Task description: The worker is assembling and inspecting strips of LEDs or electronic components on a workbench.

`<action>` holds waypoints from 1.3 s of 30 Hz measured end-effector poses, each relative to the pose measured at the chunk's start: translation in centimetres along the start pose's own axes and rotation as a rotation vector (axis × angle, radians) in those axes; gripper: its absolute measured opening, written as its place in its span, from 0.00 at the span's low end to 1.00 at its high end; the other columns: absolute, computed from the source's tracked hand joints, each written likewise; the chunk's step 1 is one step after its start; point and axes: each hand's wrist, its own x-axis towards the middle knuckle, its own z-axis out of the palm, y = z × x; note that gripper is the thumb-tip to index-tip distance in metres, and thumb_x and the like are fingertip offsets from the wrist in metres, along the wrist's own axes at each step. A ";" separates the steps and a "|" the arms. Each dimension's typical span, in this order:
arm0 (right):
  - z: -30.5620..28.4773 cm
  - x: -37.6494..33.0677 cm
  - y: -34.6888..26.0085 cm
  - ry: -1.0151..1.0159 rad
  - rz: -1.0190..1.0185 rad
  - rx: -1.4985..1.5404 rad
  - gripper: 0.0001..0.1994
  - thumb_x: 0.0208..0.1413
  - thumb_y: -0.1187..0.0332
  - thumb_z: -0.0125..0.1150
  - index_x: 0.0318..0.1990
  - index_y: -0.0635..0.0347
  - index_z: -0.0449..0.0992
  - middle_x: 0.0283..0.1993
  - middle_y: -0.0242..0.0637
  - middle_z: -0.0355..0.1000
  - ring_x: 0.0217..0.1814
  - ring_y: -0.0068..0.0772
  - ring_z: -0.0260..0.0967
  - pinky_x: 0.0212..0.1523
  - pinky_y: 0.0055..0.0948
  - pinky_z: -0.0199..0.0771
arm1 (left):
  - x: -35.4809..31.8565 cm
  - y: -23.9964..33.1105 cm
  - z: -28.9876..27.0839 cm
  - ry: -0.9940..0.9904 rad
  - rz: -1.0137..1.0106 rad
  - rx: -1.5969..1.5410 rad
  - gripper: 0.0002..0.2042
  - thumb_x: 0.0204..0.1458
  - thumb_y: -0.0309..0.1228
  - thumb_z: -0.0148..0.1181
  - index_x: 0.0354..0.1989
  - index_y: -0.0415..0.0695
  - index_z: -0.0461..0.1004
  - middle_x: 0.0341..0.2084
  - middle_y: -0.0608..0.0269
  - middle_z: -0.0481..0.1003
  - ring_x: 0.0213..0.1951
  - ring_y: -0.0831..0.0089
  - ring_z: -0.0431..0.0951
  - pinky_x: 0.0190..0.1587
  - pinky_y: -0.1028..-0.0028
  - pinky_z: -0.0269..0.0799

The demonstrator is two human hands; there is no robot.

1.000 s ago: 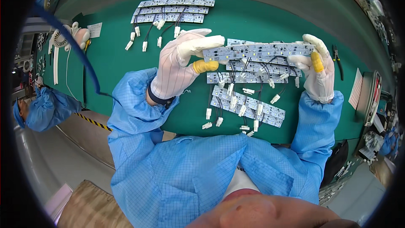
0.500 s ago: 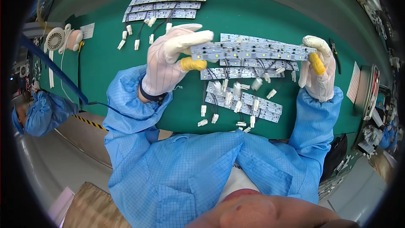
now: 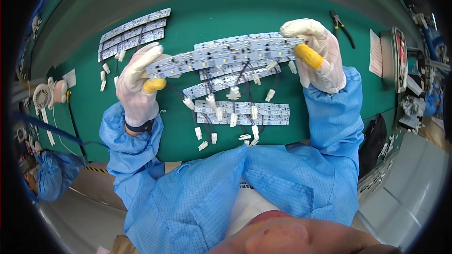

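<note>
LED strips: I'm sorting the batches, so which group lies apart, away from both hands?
The stack of LED strips at the far left of the green mat, beyond the left hand; the others cluster between both hands.

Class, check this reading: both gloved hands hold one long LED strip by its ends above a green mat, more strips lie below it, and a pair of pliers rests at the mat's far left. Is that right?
Not quite. The pliers rest at the far right of the mat, beyond the right hand, as the head view shows. The rest stands: left hand and right hand hold the strip by its ends, with more strips below.
</note>
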 end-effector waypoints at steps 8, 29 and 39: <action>-0.8 0.2 0.9 -0.187 -0.116 0.043 0.29 0.54 0.54 0.58 0.52 0.73 0.64 0.37 0.44 0.74 0.11 0.15 0.63 0.12 0.09 0.61 | 1.2 0.7 0.7 -0.027 -0.127 0.268 0.32 0.54 0.57 0.46 0.50 0.37 0.71 0.40 0.52 0.76 0.54 0.60 0.68 0.58 0.62 0.59; -1.1 0.5 1.9 -0.060 -0.083 0.118 0.31 0.48 0.52 0.63 0.49 0.73 0.65 0.40 0.41 0.69 0.10 0.11 0.58 0.13 0.09 0.58 | 0.0 0.9 0.6 0.027 -0.033 -0.098 0.26 0.49 0.43 0.60 0.47 0.31 0.70 0.40 0.50 0.75 0.46 0.62 0.73 0.61 0.55 0.54; -0.6 0.5 2.0 -0.118 -0.076 0.066 0.43 0.43 0.39 0.61 0.51 0.75 0.63 0.40 0.44 0.71 0.11 0.14 0.61 0.14 0.09 0.62 | 1.2 1.3 0.3 0.079 -0.035 0.151 0.23 0.51 0.41 0.58 0.47 0.33 0.72 0.36 0.53 0.77 0.43 0.66 0.75 0.60 0.58 0.57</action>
